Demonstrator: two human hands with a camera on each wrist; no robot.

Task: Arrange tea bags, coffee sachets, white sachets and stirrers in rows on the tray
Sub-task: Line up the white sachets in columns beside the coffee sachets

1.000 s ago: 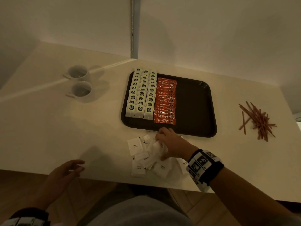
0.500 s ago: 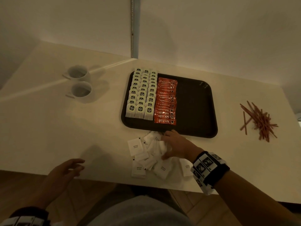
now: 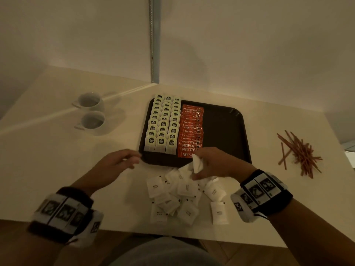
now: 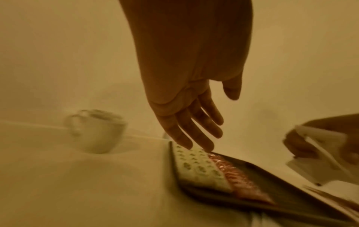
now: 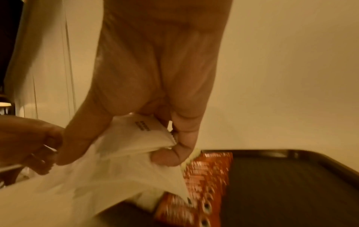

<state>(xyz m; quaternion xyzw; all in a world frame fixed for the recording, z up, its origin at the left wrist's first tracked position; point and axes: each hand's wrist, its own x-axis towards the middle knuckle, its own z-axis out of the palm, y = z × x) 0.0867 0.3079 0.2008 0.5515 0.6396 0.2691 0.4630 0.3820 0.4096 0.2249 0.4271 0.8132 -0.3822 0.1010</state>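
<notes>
2 hands reach over the near edge of the counter [image 3: 57, 169]. The right hand [image 3: 217, 163] is palm-down just in front of the dark tray [image 3: 226, 131], thumb and fingers curled round a small bunch of white sachets [image 5: 136, 147], held just above the loose pile of white sachets [image 3: 184, 196] on the counter. The left hand [image 3: 113, 164] hovers by the tray's near left corner, fingers extended, slightly spread and holding nothing; in the left wrist view its fingertips [image 4: 194, 142] point down toward the tray.

On the tray's left side stand 3 rows of tea bags [image 3: 163, 123], their dark labels too small to read. Just beside them lies 1 overlapping row of orange coffee sachets [image 3: 190, 131] printed "NESCAFE". The tray's right half is bare. The white sachets carry small dark print that cannot be read. The reddish stirrers [image 3: 299, 154] lie heaped on the counter well right of the tray. 2 white cups [image 3: 92, 112] sit to its left.
</notes>
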